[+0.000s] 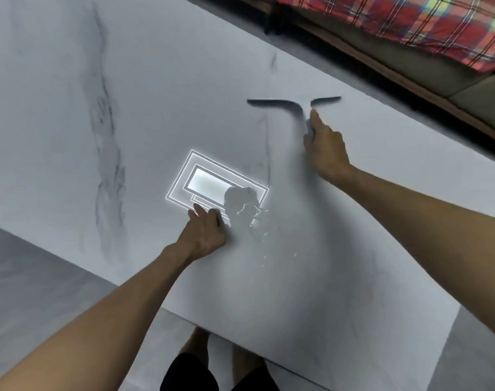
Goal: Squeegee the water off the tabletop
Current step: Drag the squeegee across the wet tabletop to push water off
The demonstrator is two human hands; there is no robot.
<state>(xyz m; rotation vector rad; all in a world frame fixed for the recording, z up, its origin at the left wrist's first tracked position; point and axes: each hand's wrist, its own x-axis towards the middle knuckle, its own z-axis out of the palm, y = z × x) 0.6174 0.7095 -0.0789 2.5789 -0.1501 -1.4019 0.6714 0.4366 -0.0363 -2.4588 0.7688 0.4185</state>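
The squeegee [294, 104] lies with its long dark blade flat on the white marbled counter [71, 108], toward the far right side, its handle running back toward the person. The right hand [324, 148] has its grip closed around that handle, index finger stretched along it toward the blade. Nearer the person, small patches of water [259, 221] glint on the counter beside the bright reflection of a ceiling light [209, 182]. The left hand [205, 230] rests palm down on the surface just beside the water, fingers spread and holding nothing. A red plaid cloth [410, 26] lies beyond the counter's far edge.
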